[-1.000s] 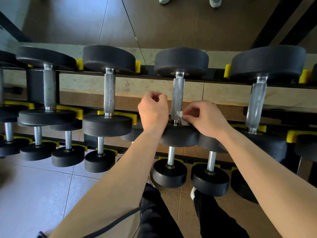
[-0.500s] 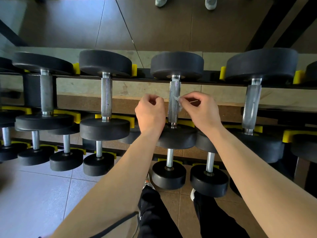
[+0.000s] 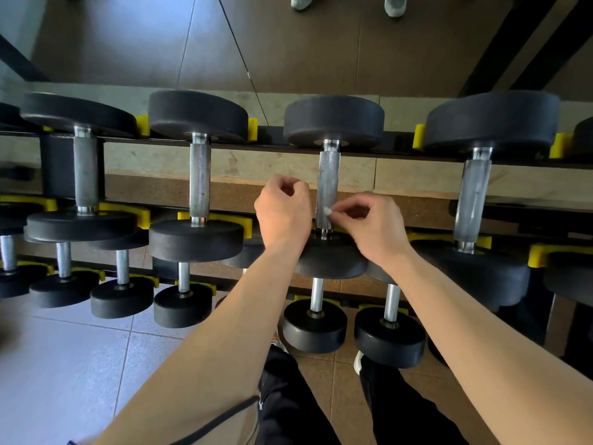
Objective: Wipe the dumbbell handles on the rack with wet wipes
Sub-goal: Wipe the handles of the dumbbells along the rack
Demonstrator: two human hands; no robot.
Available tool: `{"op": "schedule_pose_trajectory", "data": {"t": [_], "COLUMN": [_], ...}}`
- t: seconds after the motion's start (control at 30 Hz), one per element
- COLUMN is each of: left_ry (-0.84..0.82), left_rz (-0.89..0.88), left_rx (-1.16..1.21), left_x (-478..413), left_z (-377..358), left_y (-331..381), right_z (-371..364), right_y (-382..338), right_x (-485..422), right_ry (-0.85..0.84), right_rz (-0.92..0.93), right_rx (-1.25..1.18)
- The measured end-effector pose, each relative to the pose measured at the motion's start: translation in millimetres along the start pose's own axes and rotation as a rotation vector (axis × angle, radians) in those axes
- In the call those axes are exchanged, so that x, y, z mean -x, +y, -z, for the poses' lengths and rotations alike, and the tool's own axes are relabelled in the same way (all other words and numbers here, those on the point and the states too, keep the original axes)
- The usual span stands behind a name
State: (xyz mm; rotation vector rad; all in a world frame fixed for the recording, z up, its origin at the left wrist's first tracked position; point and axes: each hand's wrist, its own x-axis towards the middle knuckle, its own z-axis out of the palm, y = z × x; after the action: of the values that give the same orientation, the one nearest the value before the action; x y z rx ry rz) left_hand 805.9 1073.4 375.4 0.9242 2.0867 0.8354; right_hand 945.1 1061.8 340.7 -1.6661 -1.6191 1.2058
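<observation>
A tiled floor is seen beneath a dark rack, on which black dumbbells are laid in yellow cradles. On one upper-row dumbbell, a small white wet wipe is pressed against the lower part of the knurled steel handle, pinched by the right hand just right of that handle. Just left of the handle, the left hand is held curled, with nothing seen in it

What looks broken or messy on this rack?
Nothing stands out. The dumbbells sit straight in their yellow holders, none fallen. The only oddity: the wipe pinched in the right hand against the handle is just a tiny white scrap.
</observation>
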Motion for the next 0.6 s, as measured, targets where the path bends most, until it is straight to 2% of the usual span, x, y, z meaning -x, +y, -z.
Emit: {"op": "schedule_pose_trajectory", "data": {"t": [0.07,0.27,0.37,0.47,0.6], "left_ry": [-0.001,0.000,-0.001,0.001,-0.005], "left_rz": [0.004,-0.002,-0.003,-0.004,0.003], "left_rx": [-0.001,-0.003,-0.001,0.002,0.002], "left_x": [0,-1,-1,-2,-1], "left_z": [0,-1,-1,-1,-1], "left_y": [0,-1,-2,-2,-2], "right_z": [0,2,0,-1,4], "right_y": [2,-18,-23,-16,-3], "right_x": [3,-36,-44,-25,-2], "right_ry": [-0.021,0.267,0.318,0.216,-0.001], "right_rz": [0.003,0.021,0.017,0.008,-0.117], "right_rx": [0.048,-0.063,-0.070,-0.034,0.001]}}
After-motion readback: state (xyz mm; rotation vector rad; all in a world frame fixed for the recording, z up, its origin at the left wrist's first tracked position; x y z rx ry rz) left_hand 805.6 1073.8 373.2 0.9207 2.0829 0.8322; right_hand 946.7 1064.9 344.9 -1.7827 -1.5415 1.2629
